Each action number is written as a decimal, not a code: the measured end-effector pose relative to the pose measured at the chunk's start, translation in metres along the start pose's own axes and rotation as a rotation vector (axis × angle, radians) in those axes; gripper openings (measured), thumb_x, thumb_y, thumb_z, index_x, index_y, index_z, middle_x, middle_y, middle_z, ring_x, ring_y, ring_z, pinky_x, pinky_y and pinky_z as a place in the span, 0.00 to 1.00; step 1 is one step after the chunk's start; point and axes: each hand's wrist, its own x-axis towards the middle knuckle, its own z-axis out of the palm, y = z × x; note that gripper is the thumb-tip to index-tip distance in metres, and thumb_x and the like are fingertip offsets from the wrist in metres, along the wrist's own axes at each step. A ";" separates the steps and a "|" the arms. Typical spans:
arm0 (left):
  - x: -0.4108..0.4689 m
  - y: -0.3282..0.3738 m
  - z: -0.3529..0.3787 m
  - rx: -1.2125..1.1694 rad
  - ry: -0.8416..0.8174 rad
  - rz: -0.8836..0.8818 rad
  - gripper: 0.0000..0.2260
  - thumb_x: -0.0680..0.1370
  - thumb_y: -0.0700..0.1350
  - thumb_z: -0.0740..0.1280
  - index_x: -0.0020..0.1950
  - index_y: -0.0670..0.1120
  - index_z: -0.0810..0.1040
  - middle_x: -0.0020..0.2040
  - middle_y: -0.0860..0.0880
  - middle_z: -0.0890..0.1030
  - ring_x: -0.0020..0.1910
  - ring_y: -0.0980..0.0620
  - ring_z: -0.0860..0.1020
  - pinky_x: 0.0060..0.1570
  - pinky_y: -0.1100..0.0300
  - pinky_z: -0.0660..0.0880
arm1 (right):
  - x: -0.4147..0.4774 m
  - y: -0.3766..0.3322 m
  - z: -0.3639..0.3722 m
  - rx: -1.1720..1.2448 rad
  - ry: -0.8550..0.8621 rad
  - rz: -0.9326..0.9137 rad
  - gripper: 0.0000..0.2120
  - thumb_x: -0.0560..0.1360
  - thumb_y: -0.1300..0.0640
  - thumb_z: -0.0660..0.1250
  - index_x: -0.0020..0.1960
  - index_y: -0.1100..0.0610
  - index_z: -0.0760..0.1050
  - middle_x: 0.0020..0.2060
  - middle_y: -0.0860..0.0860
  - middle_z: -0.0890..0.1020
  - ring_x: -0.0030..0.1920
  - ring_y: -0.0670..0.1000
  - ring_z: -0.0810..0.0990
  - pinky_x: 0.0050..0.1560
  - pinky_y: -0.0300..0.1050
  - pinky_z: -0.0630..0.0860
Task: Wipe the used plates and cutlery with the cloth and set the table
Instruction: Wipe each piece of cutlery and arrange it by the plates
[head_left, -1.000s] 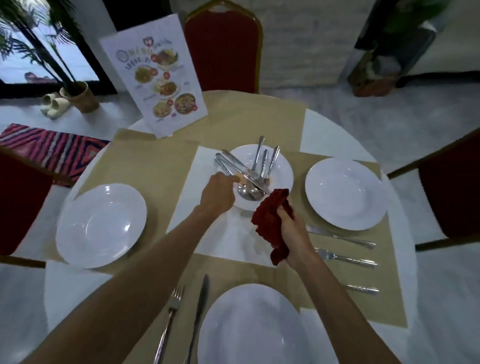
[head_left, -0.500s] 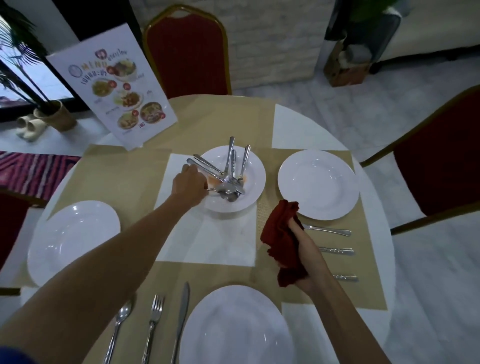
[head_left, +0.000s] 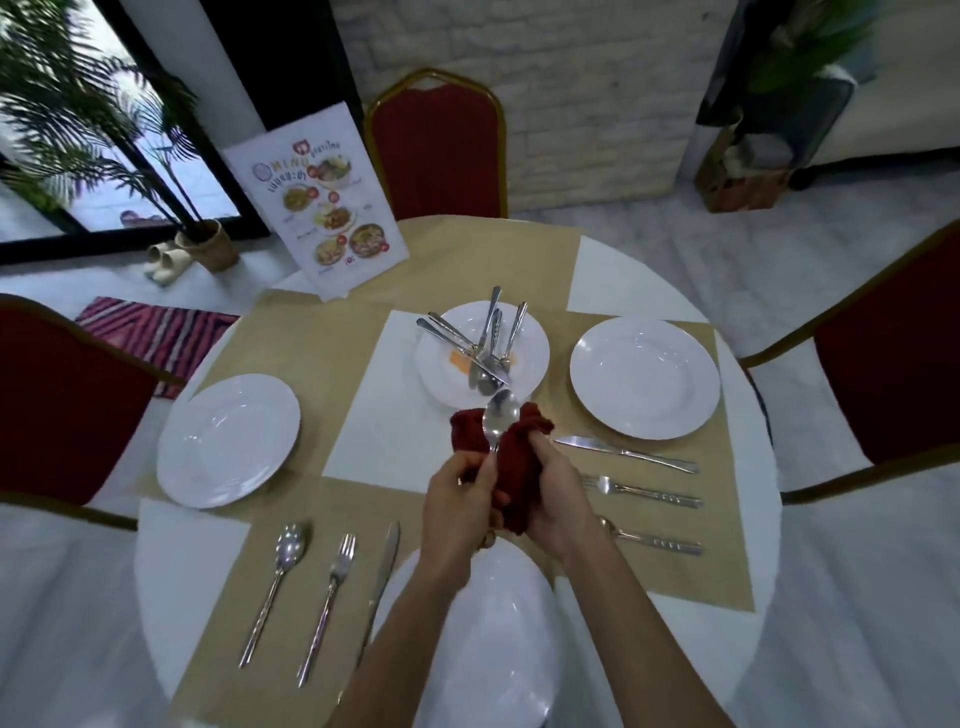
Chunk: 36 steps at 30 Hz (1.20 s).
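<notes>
- Round table (head_left: 182, 561), tan mats (head_left: 291, 353) laid across it; left plate (head_left: 228, 439), right plate (head_left: 644, 376) and near plate (head_left: 498, 649) all white.
- Centre plate (head_left: 535, 348): orange smear, used cutlery (head_left: 483, 348) heaped on it.
- Left hand (head_left: 457, 499): pinches spoon (head_left: 500, 418) by the handle, over the table just short of centre plate.
- Right hand (head_left: 556, 499): fingers curled round red cloth (head_left: 519, 457), bunched about the handle.
- Spoon bowl points up, clear of the cloth.
</notes>
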 end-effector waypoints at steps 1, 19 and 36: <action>-0.007 -0.003 0.003 -0.017 0.037 0.006 0.09 0.81 0.49 0.66 0.47 0.44 0.77 0.30 0.46 0.78 0.23 0.52 0.71 0.21 0.62 0.64 | -0.005 0.003 0.001 -0.049 -0.017 -0.002 0.22 0.80 0.40 0.61 0.48 0.60 0.79 0.31 0.57 0.76 0.24 0.54 0.72 0.28 0.44 0.70; -0.050 0.045 -0.065 1.096 -0.339 0.288 0.08 0.75 0.58 0.71 0.40 0.56 0.82 0.30 0.58 0.83 0.26 0.62 0.76 0.39 0.62 0.76 | -0.075 -0.051 -0.025 -1.845 -0.463 -0.352 0.07 0.72 0.50 0.74 0.49 0.45 0.79 0.42 0.42 0.83 0.43 0.43 0.82 0.48 0.42 0.78; -0.091 0.015 0.003 0.458 -0.021 0.225 0.11 0.82 0.48 0.64 0.44 0.43 0.77 0.31 0.50 0.82 0.25 0.54 0.73 0.29 0.62 0.70 | -0.075 -0.026 -0.036 -0.496 0.133 -0.533 0.05 0.78 0.56 0.72 0.53 0.55 0.81 0.44 0.53 0.86 0.42 0.51 0.85 0.46 0.47 0.81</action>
